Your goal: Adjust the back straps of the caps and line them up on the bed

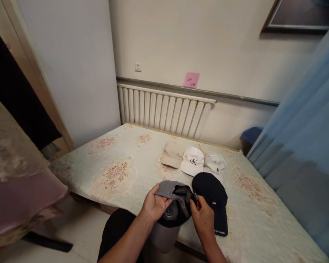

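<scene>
A grey and black cap is held upside down over the near edge of a floral mattress. My left hand grips its left side, fingers curled on the grey fabric. My right hand pinches the cap's back strap. A dark navy cap lies just right of my hands. Behind it sit a beige cap, a white cap with a black logo and another white cap in a row.
A white radiator lines the far wall, with a pink sticky note above it. A blue curtain hangs on the right. Pink bedding is on the left by a doorway. A blue bin stands in the corner.
</scene>
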`<state>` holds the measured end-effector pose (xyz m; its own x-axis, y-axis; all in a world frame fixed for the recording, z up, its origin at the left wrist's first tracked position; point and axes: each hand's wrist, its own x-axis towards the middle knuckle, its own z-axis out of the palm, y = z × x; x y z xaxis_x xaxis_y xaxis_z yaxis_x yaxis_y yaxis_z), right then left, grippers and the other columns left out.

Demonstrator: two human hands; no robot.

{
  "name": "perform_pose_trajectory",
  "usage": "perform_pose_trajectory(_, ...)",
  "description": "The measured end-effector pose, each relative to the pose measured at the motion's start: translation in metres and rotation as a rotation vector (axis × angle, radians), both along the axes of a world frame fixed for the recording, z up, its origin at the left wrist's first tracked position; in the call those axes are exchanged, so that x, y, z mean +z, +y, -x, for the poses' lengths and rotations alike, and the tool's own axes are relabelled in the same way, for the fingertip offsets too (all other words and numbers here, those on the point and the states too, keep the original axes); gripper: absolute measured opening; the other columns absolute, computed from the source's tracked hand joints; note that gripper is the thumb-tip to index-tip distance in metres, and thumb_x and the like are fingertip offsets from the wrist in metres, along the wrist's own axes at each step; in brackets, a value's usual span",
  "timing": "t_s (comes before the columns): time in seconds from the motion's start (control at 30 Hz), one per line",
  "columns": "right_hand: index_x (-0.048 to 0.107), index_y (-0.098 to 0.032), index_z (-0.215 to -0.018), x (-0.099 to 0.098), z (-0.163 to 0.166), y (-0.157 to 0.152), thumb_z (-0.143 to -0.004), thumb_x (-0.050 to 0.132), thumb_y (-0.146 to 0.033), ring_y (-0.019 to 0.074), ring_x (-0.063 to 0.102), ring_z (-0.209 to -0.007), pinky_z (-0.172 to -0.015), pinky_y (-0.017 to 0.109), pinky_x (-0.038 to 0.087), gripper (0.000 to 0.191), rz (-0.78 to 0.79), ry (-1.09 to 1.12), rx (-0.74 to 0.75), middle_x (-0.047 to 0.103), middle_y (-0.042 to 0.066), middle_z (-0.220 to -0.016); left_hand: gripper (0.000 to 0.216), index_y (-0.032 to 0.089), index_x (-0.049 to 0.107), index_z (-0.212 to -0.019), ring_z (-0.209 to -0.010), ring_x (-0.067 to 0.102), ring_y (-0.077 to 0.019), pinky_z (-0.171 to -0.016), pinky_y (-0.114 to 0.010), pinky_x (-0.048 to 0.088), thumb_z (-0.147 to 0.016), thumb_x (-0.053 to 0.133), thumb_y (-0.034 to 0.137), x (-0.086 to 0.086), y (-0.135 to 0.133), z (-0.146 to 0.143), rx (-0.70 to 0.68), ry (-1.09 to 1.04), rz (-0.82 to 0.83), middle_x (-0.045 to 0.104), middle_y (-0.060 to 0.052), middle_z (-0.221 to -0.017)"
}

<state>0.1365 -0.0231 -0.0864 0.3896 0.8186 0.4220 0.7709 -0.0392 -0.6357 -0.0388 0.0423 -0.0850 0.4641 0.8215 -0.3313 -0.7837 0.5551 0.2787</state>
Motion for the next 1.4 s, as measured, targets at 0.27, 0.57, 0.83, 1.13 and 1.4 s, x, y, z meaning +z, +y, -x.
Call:
perform_pose_trajectory(0.27, 0.062, -0.018, -0.096, -0.011, 0.006, 0.003, -0.081, 0.043, -0.033, 0.0214, 0.061, -0.063, -0.058, 0.029, 0.04, 0.029, 0.045, 0.051, 0.096, 0.068, 0.007, -0.073, 0.034, 0.012, 0.056, -0.108, -0.09, 0.066, -0.0209, -0.086, -0.034, 0.045, -0.082, 0.057, 0.034, -0.016, 0.0, -0.001, 0.006, 0.099, 0.004, 0.07, -0.01, -0.093)
perform_pose_trajectory(0.57, 0.062, -0.018, -0.102, -0.01, 0.017, 0.001, -0.081, 0.045, -0.032, 0.0229, 0.062, -0.065, -0.06, 0.03, 0.042, 0.031, 0.083, 0.06, 0.155, 0.069, 0.008, -0.077, 0.021, 0.015, 0.062, -0.089, -0.076, 0.062, -0.018, -0.076, -0.031, 0.042, -0.068, 0.066, 0.019, -0.019, -0.039, -0.022, -0.186, 0.488, -0.306, 0.068, -0.007, -0.083)
perform_pose_trajectory(0.83, 0.057, -0.024, -0.119, -0.01, 0.011, 0.003, -0.077, 0.047, -0.022, 0.0217, 0.064, -0.077, -0.071, 0.03, 0.045, 0.043, 0.105, 0.152, 0.367, 0.07, 0.005, -0.091, 0.018, 0.014, 0.068, -0.075, -0.069, 0.055, -0.0146, -0.065, -0.025, 0.034, -0.074, 0.06, 0.03, -0.011, -0.039, -0.018, -0.181, 0.852, -0.538, 0.066, -0.004, -0.075)
perform_pose_trajectory(1.13, 0.065, -0.02, -0.085, 0.005, 0.013, -0.001, -0.07, 0.053, -0.017, 0.0134, 0.044, -0.055, -0.054, 0.025, 0.034, 0.019, 0.154, 0.203, 0.489, 0.054, -0.003, -0.063, 0.029, 0.015, 0.06, -0.08, -0.039, 0.037, -0.0064, -0.043, -0.021, 0.021, -0.076, 0.056, 0.043, -0.005, -0.036, -0.015, -0.185, 0.779, -0.487, 0.058, 0.001, -0.055)
perform_pose_trajectory(1.4, 0.067, -0.019, -0.092, 0.005, 0.01, -0.003, -0.068, 0.058, -0.021, 0.0124, 0.041, -0.056, -0.054, 0.024, 0.033, 0.026, 0.243, 0.457, 0.498, 0.046, -0.005, -0.06, 0.025, 0.014, 0.057, -0.085, -0.042, 0.039, -0.0054, -0.043, -0.019, 0.025, -0.071, 0.059, 0.035, -0.007, -0.038, -0.016, -0.194, 0.807, -0.485, 0.057, 0.002, -0.059)
